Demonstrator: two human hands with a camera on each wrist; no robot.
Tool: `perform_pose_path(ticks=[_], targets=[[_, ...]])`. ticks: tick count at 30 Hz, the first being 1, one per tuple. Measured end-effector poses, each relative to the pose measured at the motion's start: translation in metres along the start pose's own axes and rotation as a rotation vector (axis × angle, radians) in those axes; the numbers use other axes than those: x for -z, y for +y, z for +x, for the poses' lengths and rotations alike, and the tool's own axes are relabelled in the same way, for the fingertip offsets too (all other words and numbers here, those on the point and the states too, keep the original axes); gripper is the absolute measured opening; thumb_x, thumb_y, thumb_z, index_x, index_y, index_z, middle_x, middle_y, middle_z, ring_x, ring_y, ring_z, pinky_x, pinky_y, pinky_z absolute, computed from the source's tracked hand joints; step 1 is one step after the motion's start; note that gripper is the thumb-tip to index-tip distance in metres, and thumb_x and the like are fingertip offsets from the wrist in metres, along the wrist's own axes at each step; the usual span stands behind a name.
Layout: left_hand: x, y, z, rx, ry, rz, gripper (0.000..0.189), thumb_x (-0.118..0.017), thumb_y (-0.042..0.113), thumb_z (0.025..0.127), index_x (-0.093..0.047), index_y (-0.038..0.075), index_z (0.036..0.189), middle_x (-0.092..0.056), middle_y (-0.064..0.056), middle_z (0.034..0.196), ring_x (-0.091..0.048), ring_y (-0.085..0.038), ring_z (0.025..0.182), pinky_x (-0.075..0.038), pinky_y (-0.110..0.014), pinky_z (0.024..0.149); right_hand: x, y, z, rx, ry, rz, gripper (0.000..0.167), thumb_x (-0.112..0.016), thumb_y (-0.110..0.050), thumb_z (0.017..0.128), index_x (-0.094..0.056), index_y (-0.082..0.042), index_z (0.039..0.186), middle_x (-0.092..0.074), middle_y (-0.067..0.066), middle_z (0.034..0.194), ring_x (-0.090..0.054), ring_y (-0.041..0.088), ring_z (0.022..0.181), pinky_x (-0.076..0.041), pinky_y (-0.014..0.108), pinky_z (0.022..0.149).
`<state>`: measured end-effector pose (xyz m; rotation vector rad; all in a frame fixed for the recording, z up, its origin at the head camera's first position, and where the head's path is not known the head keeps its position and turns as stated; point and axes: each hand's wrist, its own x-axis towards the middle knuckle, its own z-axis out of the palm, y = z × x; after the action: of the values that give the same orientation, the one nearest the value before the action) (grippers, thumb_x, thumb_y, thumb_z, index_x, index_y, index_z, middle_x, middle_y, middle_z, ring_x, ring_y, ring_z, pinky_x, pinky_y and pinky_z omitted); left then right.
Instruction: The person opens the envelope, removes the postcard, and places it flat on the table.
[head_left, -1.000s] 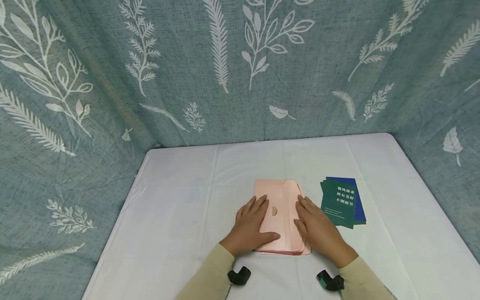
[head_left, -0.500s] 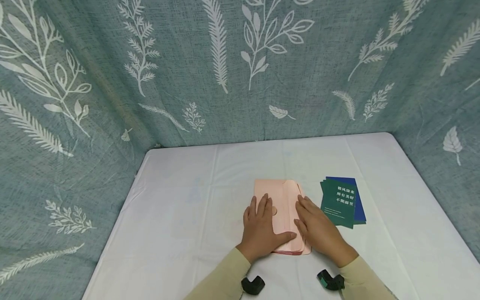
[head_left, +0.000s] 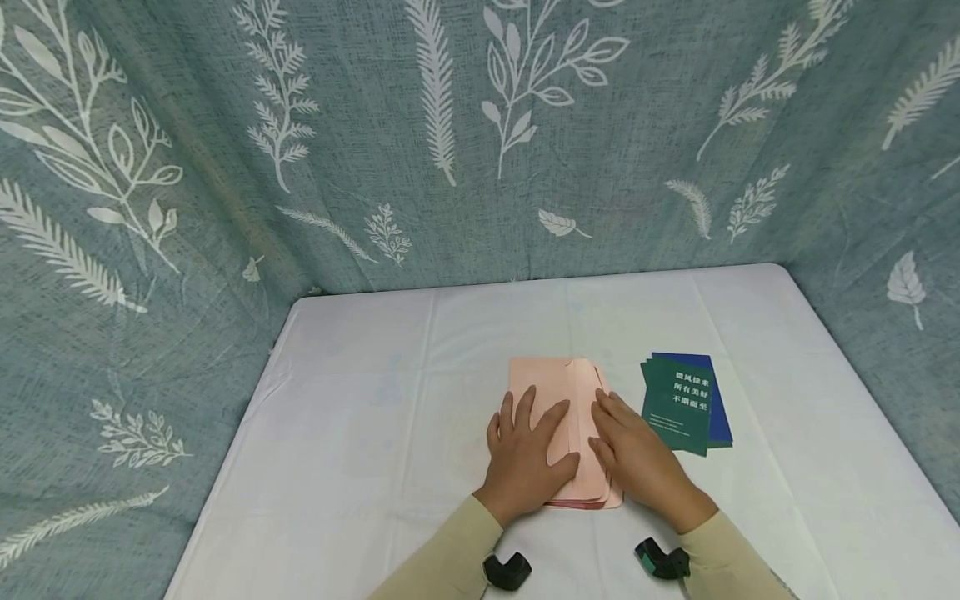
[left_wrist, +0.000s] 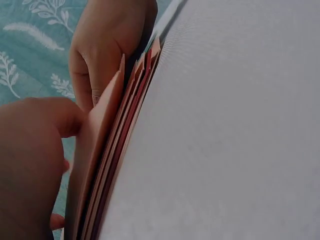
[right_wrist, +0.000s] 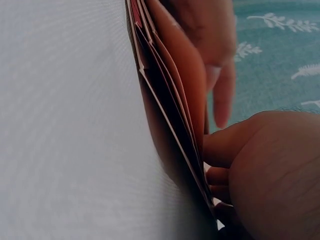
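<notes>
A stack of pink paper envelopes (head_left: 538, 375) lies flat on the table, a long flap along its right side. Spread fingers of my left hand (head_left: 525, 467) press on the top envelope, with thumb and index finger pointing toward the flap. Along the right edge rests my right hand (head_left: 648, 467), its fingers extended on the flap side. Both wrist views show the layered near edges of the envelopes (left_wrist: 107, 145), with a dark red layer among them. The half-round notch seen before is covered by my left hand.
Right of the stack lie overlapping cards, a green one (head_left: 675, 408) with white characters over a blue one (head_left: 720, 408). A white cloth covers the table (head_left: 360, 400). A blue-green leaf-print curtain (head_left: 480, 225) hangs behind and at both sides.
My left hand has slid to the right over the top envelope, and its index finger has swung toward the flap, covering the notch. My right hand has stayed in place.
</notes>
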<state>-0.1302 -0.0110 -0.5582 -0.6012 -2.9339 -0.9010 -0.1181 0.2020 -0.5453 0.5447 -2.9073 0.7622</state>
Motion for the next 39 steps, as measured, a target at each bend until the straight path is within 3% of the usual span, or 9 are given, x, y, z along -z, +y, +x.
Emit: perform_pose_path(ticks=[5, 15, 21, 28, 33, 39], targets=[[0.006, 0.003, 0.0, -0.004, -0.019, -0.072, 0.054, -0.061, 0.037, 0.1, -0.063, 0.035, 0.154, -0.018, -0.015, 0.178, -0.005, -0.052, 0.16, -0.01, -0.075, 0.118, 0.0, 0.001, 0.0, 0.003, -0.002, -0.002, 0.054, -0.072, -0.013, 0.106, -0.056, 0.013, 0.15, -0.046, 0.027, 0.163, -0.04, 0.046, 0.152, -0.04, 0.061, 0.116], [0.008, 0.001, 0.0, 0.002, -0.033, -0.104, 0.053, -0.059, 0.037, 0.1, -0.061, 0.031, 0.152, -0.013, -0.016, 0.179, -0.002, -0.051, 0.161, -0.008, -0.074, 0.119, -0.001, 0.002, 0.001, -0.006, 0.006, 0.014, 0.055, -0.074, -0.014, 0.105, -0.057, 0.012, 0.15, -0.046, 0.027, 0.163, -0.039, 0.046, 0.153, -0.04, 0.06, 0.116], [0.007, 0.0, 0.001, 0.001, -0.025, -0.128, 0.054, -0.059, 0.037, 0.098, -0.06, 0.032, 0.152, -0.013, -0.015, 0.179, -0.002, -0.05, 0.161, -0.008, -0.074, 0.12, 0.002, 0.003, 0.005, 0.037, 0.02, 0.006, 0.055, -0.077, -0.013, 0.102, -0.059, 0.01, 0.149, -0.044, 0.025, 0.165, -0.035, 0.046, 0.155, -0.038, 0.061, 0.117], [0.008, 0.0, 0.0, -0.006, -0.035, -0.148, 0.055, -0.059, 0.036, 0.098, -0.058, 0.032, 0.153, -0.011, -0.015, 0.18, 0.0, -0.05, 0.161, -0.007, -0.074, 0.12, 0.004, 0.012, 0.01, 0.032, -0.052, 0.187, 0.062, -0.075, -0.01, 0.102, -0.052, 0.005, 0.158, -0.042, 0.019, 0.169, -0.036, 0.044, 0.155, -0.035, 0.062, 0.118], [0.008, -0.001, 0.0, -0.001, -0.038, -0.136, 0.056, -0.058, 0.036, 0.098, -0.058, 0.032, 0.154, -0.011, -0.015, 0.18, 0.0, -0.049, 0.161, -0.007, -0.073, 0.12, 0.004, 0.019, 0.018, 0.02, -0.075, 0.281, 0.061, -0.071, -0.025, 0.108, -0.053, 0.001, 0.159, -0.05, 0.02, 0.162, -0.041, 0.046, 0.151, -0.036, 0.067, 0.116], [0.008, -0.002, -0.001, 0.009, -0.046, -0.151, 0.055, -0.058, 0.035, 0.098, -0.059, 0.033, 0.153, -0.011, -0.014, 0.18, 0.0, -0.049, 0.162, -0.006, -0.073, 0.12, 0.004, 0.022, 0.03, 0.029, -0.081, 0.248, 0.067, -0.074, -0.043, 0.105, -0.057, -0.006, 0.159, -0.056, 0.013, 0.152, -0.047, 0.038, 0.142, -0.041, 0.065, 0.113]])
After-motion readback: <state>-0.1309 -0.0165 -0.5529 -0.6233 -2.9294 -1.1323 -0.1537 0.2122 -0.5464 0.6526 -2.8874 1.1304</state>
